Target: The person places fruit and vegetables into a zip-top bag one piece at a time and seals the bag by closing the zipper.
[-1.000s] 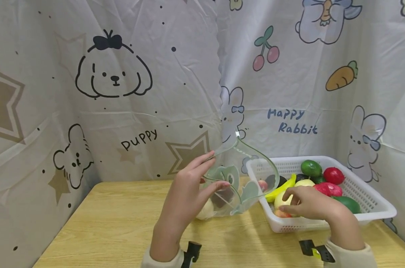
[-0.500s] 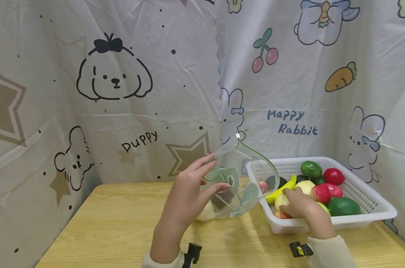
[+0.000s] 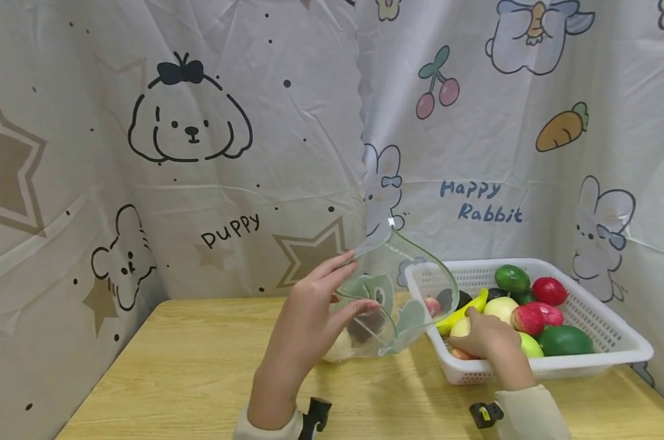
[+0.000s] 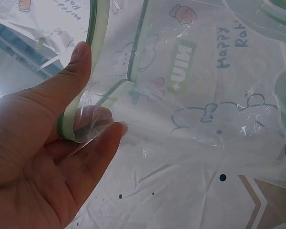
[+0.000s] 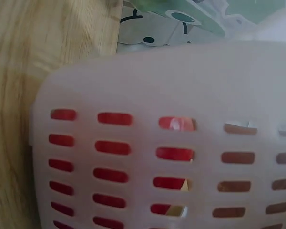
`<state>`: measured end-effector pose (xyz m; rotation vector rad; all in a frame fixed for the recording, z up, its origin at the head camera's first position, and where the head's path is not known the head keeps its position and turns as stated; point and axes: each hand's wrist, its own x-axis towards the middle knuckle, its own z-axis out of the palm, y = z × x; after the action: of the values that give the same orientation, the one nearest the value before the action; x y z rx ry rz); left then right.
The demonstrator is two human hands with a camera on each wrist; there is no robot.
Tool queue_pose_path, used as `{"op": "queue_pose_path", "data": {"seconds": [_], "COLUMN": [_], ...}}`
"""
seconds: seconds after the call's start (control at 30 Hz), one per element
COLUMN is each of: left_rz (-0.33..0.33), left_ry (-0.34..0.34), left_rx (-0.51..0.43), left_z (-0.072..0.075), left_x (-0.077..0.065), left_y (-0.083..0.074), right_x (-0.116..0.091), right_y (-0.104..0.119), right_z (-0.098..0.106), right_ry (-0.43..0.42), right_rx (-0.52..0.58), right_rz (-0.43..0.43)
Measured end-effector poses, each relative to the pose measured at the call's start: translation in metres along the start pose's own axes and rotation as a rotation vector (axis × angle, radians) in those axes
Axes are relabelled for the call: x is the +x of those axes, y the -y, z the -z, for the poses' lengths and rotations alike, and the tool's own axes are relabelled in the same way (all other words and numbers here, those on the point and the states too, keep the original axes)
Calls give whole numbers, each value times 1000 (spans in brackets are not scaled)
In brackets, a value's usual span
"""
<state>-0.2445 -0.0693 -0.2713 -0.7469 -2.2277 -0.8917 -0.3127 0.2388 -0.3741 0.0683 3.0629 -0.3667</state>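
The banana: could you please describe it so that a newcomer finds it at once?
On the wooden table, find the white basket at the right side of the head view. Inside it, look at the left part, just beyond the right hand. The banana is bright yellow, long and slightly curved; its neighbours are rounder.

From the head, looks forward and down over the left hand (image 3: 306, 324) and the right hand (image 3: 492, 336), far enough back to take in both sleeves (image 3: 532, 417) on their near side and the printed curtain (image 3: 288, 140) beyond. From the left wrist, looks very closely past the palm and through the clear bag (image 4: 181, 114) in the fingers; shares hand, bag and curtain lettering (image 4: 223, 46) with the head. From the right wrist, faces the white basket (image 5: 143, 90) just below that hand, nearly against its slotted wall, turned sideways; shares basket and tabletop (image 5: 9, 119) with the head.
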Motion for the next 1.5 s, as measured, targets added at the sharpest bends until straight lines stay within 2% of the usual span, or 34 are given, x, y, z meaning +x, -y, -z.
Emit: {"op": "queue_pose_path", "data": {"seconds": [0.27, 0.43, 0.57, 0.73, 0.83, 1.0, 1.13, 1.33, 1.5], "left_rz": [1, 5, -2, -16, -16, -8, -4, -8, -12], "left_ry": [-14, -18, -16, -16, -18, -8, 10, 30, 40], "left_rx": [2, -7, -6, -1, 0, -10, -34, -53, -65], "left_z": [1, 1, 0, -1, -2, -3, -3, -3, -3], "left_x": [-1, -1, 0, 0, 0, 0, 0, 0, 0], "left_y": [1, 0, 1, 1, 1, 1, 0, 0, -1], "right_x": [1, -9, -23, -46, -62, -83, -94, -96, -95], "right_y": [-1, 0, 5, 16, 25, 47, 64, 79, 84], "right_z": [2, 18, 41, 69, 82, 93, 94, 90, 85], "right_ry": [-26, -94, -212, -421, -540, -725, -812, -834, -807], "right_rx": [65, 105, 144, 215, 299, 436, 468, 461, 437], "right_rz": [-40, -21, 10, 15, 32, 137, 248, 385, 479]}}
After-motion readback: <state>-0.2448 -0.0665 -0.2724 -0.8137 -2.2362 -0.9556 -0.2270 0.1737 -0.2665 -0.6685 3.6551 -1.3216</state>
